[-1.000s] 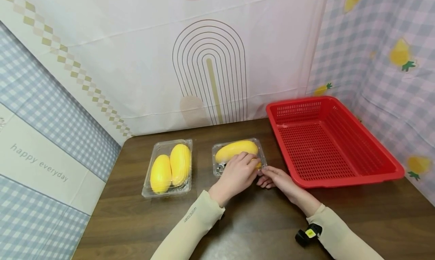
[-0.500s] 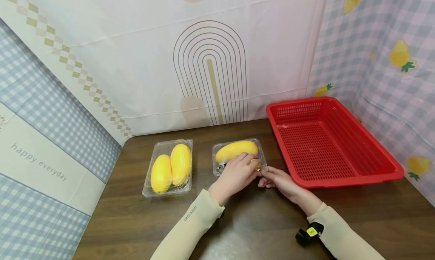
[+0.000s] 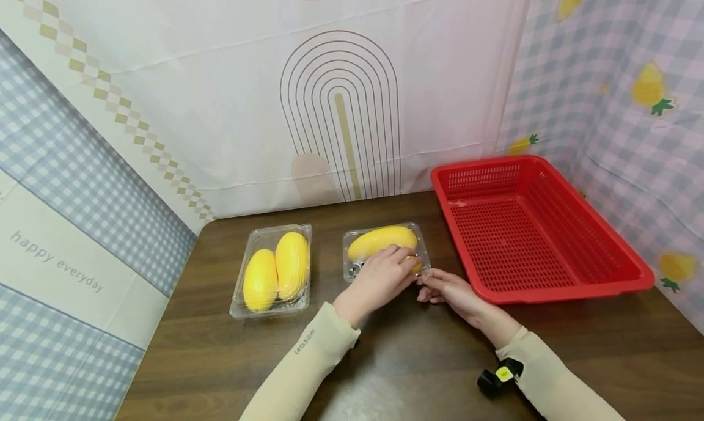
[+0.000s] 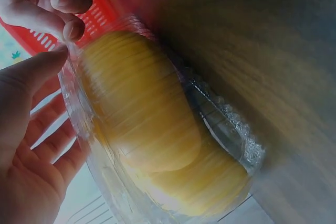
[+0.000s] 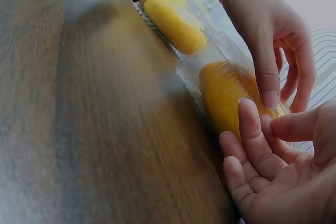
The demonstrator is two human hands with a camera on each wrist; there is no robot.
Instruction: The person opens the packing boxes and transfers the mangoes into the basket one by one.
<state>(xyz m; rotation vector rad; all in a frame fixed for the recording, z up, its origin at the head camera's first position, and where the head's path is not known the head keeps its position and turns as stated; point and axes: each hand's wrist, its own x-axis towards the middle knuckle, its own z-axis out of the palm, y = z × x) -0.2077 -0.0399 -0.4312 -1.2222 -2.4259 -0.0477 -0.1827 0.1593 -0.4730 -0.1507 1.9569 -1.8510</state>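
A clear plastic clamshell box [image 3: 346, 257] with two yellow oblong fruits [image 3: 379, 242] lies at the middle of the table. My left hand [image 3: 379, 280] rests over its near side, partly hiding the nearer fruit. In the left wrist view, the left thumb is at the box's edge while the other fingers spread straight along the lid. At the near right corner, my right hand [image 3: 459, 299] pinches the plastic edge between thumb and forefinger. The right wrist view shows the remaining right fingers [image 5: 257, 140] loosely bent beside the box, with the left thumb close to them.
Left on the brown table [image 3: 192, 341] sits a second clear box [image 3: 249, 256] with two yellow fruits [image 3: 291, 262]. A red perforated basket [image 3: 462, 250] stands to the right, close to my right hand. Patterned cloth [image 3: 220, 121] hangs behind.
Both hands stay at the same box with hardly any shift. Right fingers move slightly at the box's corner, and the left forearm drops a little to the left.
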